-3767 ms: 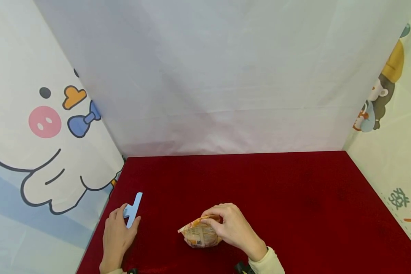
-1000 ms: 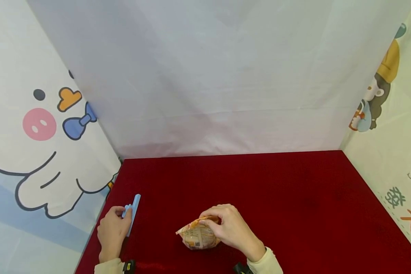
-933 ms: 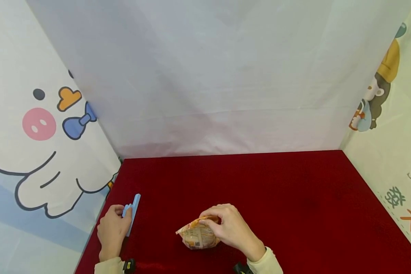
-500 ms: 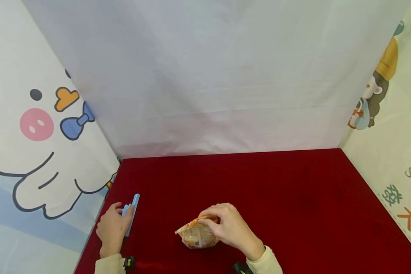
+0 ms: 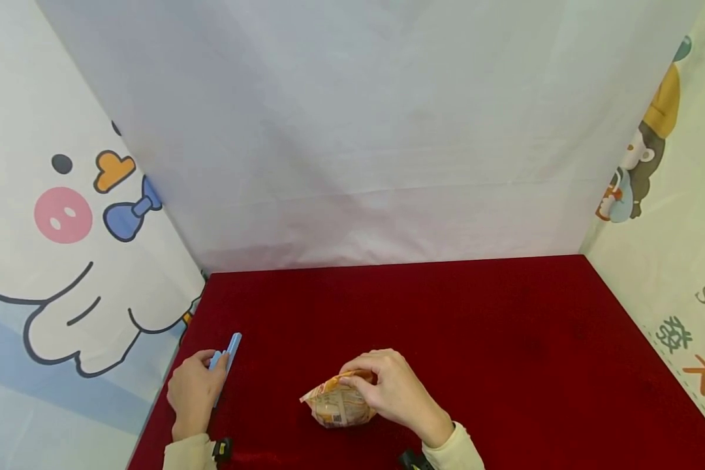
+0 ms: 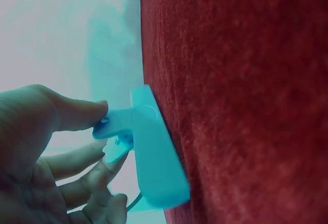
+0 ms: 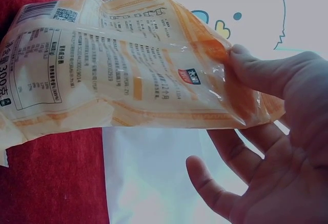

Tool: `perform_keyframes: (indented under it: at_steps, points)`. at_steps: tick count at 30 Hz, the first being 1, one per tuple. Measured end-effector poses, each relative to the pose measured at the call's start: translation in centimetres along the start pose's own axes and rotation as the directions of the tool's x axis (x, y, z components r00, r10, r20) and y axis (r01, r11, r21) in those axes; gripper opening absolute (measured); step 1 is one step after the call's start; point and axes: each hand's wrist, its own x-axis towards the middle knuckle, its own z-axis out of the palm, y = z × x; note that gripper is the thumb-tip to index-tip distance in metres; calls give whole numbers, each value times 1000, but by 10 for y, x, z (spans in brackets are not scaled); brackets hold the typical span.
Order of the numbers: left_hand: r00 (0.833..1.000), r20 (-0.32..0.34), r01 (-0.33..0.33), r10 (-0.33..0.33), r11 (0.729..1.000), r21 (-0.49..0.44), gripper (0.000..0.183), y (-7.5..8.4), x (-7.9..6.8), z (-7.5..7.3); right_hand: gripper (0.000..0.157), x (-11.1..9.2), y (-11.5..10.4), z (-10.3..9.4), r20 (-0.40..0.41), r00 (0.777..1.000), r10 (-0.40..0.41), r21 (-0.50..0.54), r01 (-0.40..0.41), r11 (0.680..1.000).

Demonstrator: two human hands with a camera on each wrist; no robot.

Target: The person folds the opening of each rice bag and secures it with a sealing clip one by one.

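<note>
Left hand (image 5: 191,393) has its fingers clamped on a blue clip (image 6: 156,155) near the counter's (image 5: 446,320) left edge. Right hand (image 5: 395,390) has fingers pinching the top of an orange-printed bag (image 5: 337,407), way farther in from that edge.

We see soft, even light in the head view, with faint shadows creasing the pale curtain (image 5: 376,130) behind the far edge of the red surface (image 5: 476,339). The left wrist view looks hazy and cyan-tinted, its left hand (image 6: 31,149) dim. In the right wrist view, glare streaks the glossy bag (image 7: 120,73) and the palest areas bleach out.
</note>
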Motion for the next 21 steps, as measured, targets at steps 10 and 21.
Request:
perform_keyframes:
  at_steps: [10, 21]
  points:
    - [999, -35, -43, 40, 996, -83, 46, 0, -1, 3, 5, 1, 2, 0, -13, 1000, -24, 1, 24, 1000]
    - [985, -148, -103, 84, 987, -121, 35, 5, -3, 1, 5, 0, 4, 0, -16, 1000, -24, -8, 24, 1000]
